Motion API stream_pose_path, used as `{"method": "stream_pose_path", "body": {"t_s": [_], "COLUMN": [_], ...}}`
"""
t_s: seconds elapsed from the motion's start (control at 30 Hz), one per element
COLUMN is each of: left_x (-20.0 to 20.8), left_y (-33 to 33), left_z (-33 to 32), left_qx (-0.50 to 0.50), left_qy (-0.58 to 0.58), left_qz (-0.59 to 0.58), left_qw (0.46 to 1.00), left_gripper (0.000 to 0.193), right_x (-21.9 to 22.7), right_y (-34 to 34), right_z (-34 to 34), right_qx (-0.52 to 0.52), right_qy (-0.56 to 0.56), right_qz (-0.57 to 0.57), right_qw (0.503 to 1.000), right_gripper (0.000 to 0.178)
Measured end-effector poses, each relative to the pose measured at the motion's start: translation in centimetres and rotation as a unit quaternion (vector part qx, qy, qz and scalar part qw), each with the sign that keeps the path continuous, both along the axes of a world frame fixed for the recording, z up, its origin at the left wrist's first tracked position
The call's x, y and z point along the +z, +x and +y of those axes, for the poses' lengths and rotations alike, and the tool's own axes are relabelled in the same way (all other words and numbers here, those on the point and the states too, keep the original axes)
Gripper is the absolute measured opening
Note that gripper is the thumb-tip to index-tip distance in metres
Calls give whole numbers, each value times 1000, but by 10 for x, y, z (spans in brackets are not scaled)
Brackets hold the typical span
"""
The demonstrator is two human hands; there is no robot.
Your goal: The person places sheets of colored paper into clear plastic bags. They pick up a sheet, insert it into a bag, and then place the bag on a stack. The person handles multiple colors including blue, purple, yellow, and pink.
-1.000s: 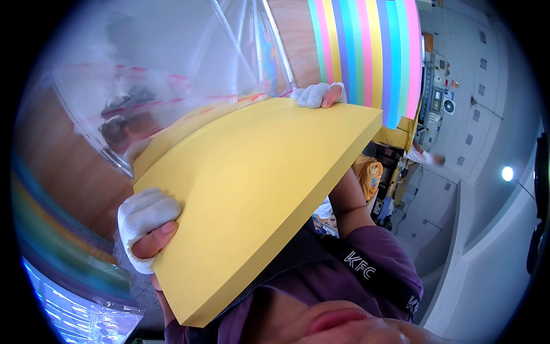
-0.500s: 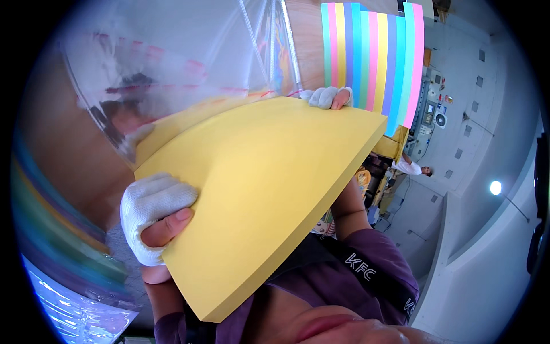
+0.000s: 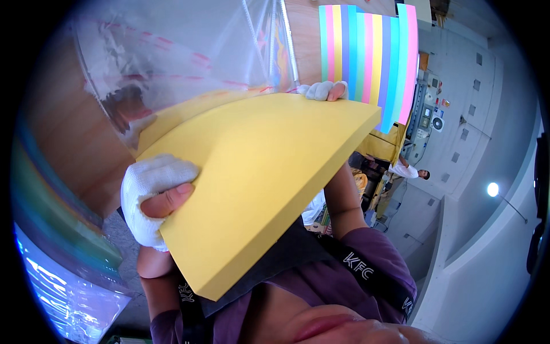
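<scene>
A thick yellow slab (image 3: 258, 178), which looks like foam, is tilted between my two hands in front of my chest. My left hand (image 3: 156, 200), in a white knit glove with the thumb bare, grips its left edge. At the far right edge, my gloved right hand (image 3: 322, 90) curls round the slab, its thumb tip bare. A clear plastic bag (image 3: 183, 46) with red marks lies just beyond. Yellow shows in the plastic along the slab's far edge; whether it is a reflection or the slab inside, I cannot tell.
Slabs in pink, yellow, purple, blue and green (image 3: 366, 63) stand stacked beyond my right hand. The bag lies on a brown table (image 3: 69, 143). At the left are more coloured layers (image 3: 63, 200) and shiny clear plastic (image 3: 69, 292). A person in white (image 3: 404, 169) is farther off.
The slab's near edge has risen and moved slightly away from me. My left hand has shifted up with it, and my right hand a little. Both keep their grip.
</scene>
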State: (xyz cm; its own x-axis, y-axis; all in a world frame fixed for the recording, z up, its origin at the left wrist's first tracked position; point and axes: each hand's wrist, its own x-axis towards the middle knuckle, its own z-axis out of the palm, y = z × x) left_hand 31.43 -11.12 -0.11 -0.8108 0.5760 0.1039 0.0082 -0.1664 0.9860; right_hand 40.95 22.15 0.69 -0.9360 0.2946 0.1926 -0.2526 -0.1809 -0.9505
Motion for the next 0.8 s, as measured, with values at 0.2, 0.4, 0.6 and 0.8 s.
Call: {"method": "stream_pose_path", "body": {"t_s": [0.2,0.4,0.6,0.8], "left_x": [-3,-9,-38,-31], "left_y": [21,37,38,38], "left_z": [-8,11,10,14], "left_qx": [37,178,197,254], "left_qy": [-12,85,61,43], "left_qz": [-151,-105,61,94], "left_qw": [988,975,977,962], "left_gripper": [13,17,51,54], "right_x": [-3,-3,4,39], "right_y": [20,30,35,30], "right_z": [10,20,26,7], "right_qx": [-40,-17,-23,-38], "right_qy": [37,119,136,249], "right_qz": [-67,-104,-230,-291], "right_qw": [996,987,963,923], "right_gripper": [19,26,50,49]}}
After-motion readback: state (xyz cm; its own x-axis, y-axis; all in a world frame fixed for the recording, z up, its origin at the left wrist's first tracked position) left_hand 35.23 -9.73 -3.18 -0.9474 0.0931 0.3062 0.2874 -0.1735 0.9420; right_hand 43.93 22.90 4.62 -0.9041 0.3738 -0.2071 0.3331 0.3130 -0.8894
